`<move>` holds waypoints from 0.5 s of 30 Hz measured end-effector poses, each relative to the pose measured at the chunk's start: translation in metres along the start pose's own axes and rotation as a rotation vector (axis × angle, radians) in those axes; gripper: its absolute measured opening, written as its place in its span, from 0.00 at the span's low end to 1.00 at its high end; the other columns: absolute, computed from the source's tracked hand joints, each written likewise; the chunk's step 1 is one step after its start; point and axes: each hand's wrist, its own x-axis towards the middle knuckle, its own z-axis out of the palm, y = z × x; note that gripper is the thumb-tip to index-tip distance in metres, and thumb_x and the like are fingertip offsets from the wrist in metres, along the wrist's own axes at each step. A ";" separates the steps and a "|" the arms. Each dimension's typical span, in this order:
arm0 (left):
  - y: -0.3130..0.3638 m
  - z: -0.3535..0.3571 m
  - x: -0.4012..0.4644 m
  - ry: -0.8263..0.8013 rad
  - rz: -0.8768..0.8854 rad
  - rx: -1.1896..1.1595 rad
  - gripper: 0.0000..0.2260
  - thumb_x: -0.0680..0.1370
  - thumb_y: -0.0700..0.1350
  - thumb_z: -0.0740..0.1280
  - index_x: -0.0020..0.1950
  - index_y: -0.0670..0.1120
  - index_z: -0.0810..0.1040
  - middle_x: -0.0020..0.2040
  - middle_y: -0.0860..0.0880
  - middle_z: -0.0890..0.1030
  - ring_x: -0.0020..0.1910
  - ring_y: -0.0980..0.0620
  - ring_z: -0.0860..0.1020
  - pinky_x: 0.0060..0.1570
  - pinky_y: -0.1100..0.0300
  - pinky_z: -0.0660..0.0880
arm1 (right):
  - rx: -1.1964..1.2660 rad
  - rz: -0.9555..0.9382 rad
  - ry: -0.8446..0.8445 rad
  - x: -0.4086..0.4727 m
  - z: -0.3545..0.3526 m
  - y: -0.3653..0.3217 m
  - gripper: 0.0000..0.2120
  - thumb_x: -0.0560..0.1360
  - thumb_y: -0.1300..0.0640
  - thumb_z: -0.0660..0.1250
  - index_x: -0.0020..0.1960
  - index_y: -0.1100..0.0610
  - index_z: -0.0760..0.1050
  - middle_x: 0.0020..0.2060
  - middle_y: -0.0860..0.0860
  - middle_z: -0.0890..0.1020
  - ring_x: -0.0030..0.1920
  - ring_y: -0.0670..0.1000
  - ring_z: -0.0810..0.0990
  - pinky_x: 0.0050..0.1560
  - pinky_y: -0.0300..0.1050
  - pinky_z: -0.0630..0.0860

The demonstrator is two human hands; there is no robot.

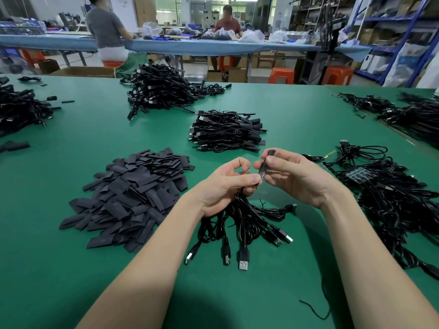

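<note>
The right hand (293, 178) pinched a short matte-black sleeve (270, 153). The left hand (224, 186) gripped bundled black USB cables (247, 219), plugs splayed toward the counter's (95, 129) near edge.

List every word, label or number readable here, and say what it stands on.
None can be read.
Small green circuit board at the right: white markings, too small.
Pile of flat black sleeve pieces: no print legible.
Brown cardboard boxes on the far shelves: blurred.
</note>
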 end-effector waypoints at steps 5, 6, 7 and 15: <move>-0.003 0.000 0.005 0.103 0.037 -0.027 0.12 0.76 0.34 0.69 0.46 0.46 0.68 0.41 0.51 0.81 0.34 0.55 0.75 0.38 0.66 0.73 | -0.057 -0.032 0.027 0.004 -0.002 0.000 0.04 0.69 0.58 0.74 0.44 0.53 0.84 0.47 0.56 0.86 0.41 0.47 0.84 0.43 0.36 0.80; -0.005 0.001 0.007 0.151 0.055 -0.011 0.11 0.77 0.34 0.69 0.48 0.46 0.70 0.41 0.49 0.82 0.35 0.55 0.76 0.38 0.65 0.74 | -0.056 -0.060 0.072 0.005 -0.002 0.001 0.03 0.69 0.58 0.74 0.43 0.53 0.85 0.47 0.56 0.87 0.41 0.47 0.84 0.44 0.36 0.80; -0.007 0.002 0.009 0.200 0.081 0.025 0.09 0.78 0.35 0.69 0.49 0.45 0.71 0.41 0.48 0.82 0.36 0.54 0.77 0.39 0.64 0.75 | -0.050 -0.085 0.118 0.007 -0.003 0.002 0.03 0.69 0.58 0.74 0.42 0.53 0.85 0.46 0.56 0.87 0.42 0.47 0.83 0.45 0.35 0.80; -0.015 0.004 0.015 0.406 0.223 0.341 0.06 0.74 0.36 0.75 0.48 0.42 0.82 0.38 0.49 0.85 0.37 0.53 0.82 0.43 0.64 0.78 | -0.017 -0.120 0.288 0.016 -0.008 0.010 0.07 0.69 0.59 0.75 0.44 0.61 0.84 0.44 0.57 0.86 0.42 0.49 0.84 0.44 0.35 0.80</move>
